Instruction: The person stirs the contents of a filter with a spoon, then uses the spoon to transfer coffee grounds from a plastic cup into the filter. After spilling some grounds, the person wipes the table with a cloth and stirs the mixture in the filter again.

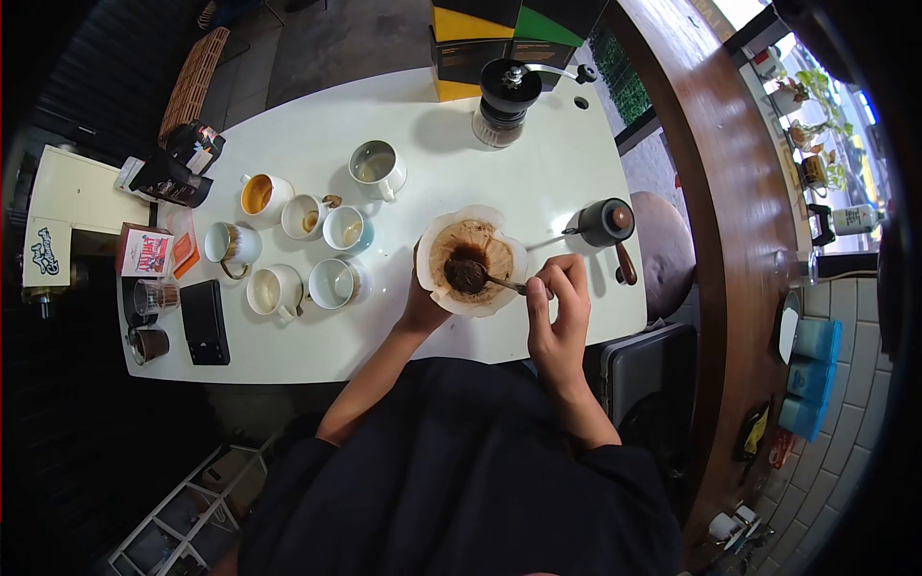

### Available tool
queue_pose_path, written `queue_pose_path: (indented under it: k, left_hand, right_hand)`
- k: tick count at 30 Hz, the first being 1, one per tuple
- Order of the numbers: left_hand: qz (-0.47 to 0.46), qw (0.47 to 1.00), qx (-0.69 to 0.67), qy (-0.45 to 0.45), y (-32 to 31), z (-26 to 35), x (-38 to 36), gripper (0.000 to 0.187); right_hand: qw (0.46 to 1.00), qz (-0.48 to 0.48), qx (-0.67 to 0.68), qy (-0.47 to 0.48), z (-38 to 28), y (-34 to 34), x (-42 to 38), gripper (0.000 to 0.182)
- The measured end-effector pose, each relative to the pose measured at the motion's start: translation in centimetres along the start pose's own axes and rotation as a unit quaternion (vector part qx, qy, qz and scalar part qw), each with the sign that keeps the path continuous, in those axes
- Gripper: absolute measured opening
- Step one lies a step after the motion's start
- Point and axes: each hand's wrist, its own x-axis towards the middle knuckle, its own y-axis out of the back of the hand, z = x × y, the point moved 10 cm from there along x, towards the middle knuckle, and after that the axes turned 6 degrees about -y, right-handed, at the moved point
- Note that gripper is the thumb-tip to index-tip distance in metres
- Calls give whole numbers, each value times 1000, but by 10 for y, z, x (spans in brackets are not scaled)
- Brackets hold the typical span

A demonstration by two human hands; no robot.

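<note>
Near the front edge of the white table, my left hand (423,304) is closed around the left side of a coffee dripper lined with a stained paper filter (490,252). Dark wet coffee grounds (465,272) lie in the bottom of the filter. My right hand (559,322) is to the right of the dripper, its fingers pinched on the handle of a metal spoon (507,284). The spoon's tip reaches into the grounds. What carries the dripper from below is hidden by the filter and my left hand.
Several cups stand left on the white table (423,125), with a metal pitcher (373,165) behind them. A hand grinder (507,96) stands at the back, a dark kettle (605,223) at right. Black scale (205,323), bags and glasses sit far left.
</note>
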Motion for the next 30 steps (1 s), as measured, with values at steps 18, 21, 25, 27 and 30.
queue_pose_path:
  k: [18, 21, 25, 27, 30]
  left_hand:
    - [-17, 999, -18, 23, -3, -4, 0, 91]
    - [-23, 1000, 5, 16, -4, -3, -1, 93]
    - [-20, 1000, 13, 1, -3, 0, 1, 95]
    - [-23, 1000, 16, 7, -4, -2, 0, 95]
    - [-22, 999, 25, -4, -4, -5, -1, 95]
  right_hand:
    - [994, 21, -76, 72, -20, 6, -2, 10]
    - [992, 54, -73, 90, -22, 14, -1, 11]
    - [993, 60, -65, 82, -17, 17, 3, 13]
    - [990, 88, -64, 85, -18, 23, 4, 14]
    - [991, 93, -50, 88, -15, 23, 6, 15]
